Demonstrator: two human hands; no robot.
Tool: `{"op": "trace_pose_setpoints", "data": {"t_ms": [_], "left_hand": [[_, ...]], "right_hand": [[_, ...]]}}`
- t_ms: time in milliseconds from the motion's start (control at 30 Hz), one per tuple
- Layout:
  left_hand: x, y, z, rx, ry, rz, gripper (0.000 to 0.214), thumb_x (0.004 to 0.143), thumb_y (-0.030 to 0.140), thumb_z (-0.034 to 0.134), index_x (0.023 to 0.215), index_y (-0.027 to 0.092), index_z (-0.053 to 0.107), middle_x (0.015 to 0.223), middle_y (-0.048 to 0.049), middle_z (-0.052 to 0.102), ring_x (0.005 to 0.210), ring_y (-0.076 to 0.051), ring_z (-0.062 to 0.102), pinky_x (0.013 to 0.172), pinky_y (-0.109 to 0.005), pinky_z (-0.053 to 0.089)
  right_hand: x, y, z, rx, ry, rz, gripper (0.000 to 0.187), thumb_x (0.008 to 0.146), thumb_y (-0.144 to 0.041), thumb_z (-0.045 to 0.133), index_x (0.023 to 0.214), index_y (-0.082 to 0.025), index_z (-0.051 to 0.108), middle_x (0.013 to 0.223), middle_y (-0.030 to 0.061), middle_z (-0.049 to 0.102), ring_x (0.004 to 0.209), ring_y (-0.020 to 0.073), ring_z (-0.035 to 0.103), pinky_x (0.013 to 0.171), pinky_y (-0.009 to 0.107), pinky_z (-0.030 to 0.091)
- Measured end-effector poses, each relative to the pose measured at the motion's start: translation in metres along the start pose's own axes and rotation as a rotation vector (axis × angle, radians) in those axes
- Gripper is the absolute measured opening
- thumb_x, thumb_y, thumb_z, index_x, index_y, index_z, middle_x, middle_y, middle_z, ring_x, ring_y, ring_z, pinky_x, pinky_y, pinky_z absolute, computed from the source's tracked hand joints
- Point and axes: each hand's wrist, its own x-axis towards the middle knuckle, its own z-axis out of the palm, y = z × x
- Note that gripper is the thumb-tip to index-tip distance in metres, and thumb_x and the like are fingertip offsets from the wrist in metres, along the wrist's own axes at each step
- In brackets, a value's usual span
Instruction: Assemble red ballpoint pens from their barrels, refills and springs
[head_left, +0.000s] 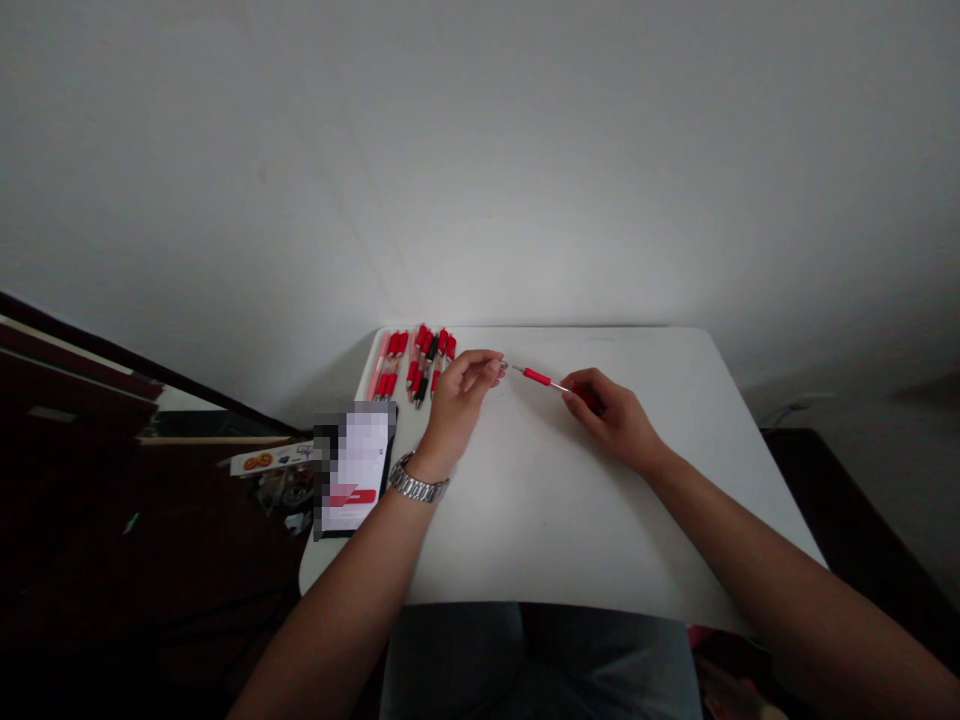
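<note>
My right hand [606, 415] is closed round a pen [537, 377] with a red grip, its thin point aimed left. My left hand [463, 395], with a metal watch on the wrist, pinches a small silvery piece [503, 365] that looks like a pen's tip cone. A short gap separates that piece from the pen's point. Both hands are above the white table [555, 530]. Just left of my left hand lie several red pens [388, 365], with a black pen [424, 375] among them; my hand partly hides the nearest ones.
A phone [360, 470] with a lit screen lies at the table's left edge, beside my left forearm. The pale wall [525, 200] rises right behind the table. On the left, below table level, are a printed strip [274, 458] and dark clutter.
</note>
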Motion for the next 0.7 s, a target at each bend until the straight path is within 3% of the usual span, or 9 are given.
{"op": "trace_pose_setpoints", "data": {"t_ms": [700], "left_hand": [[-0.004,-0.0014,0.0027,-0.07,-0.08,-0.046,0.022,0.089,0.039,0.076,0.105,0.023,0.075,0.108,-0.0061,0.074,0.098,-0.016,0.069,0.096,-0.034,0.054]], "right_hand": [[0.0,0.0015,0.0015,-0.018,-0.017,-0.027,0.027,0.1,-0.046,0.054,0.107,-0.021,0.061,0.071,-0.0008,0.058,0.06,0.0134,0.049,0.057,0.027,0.04]]}}
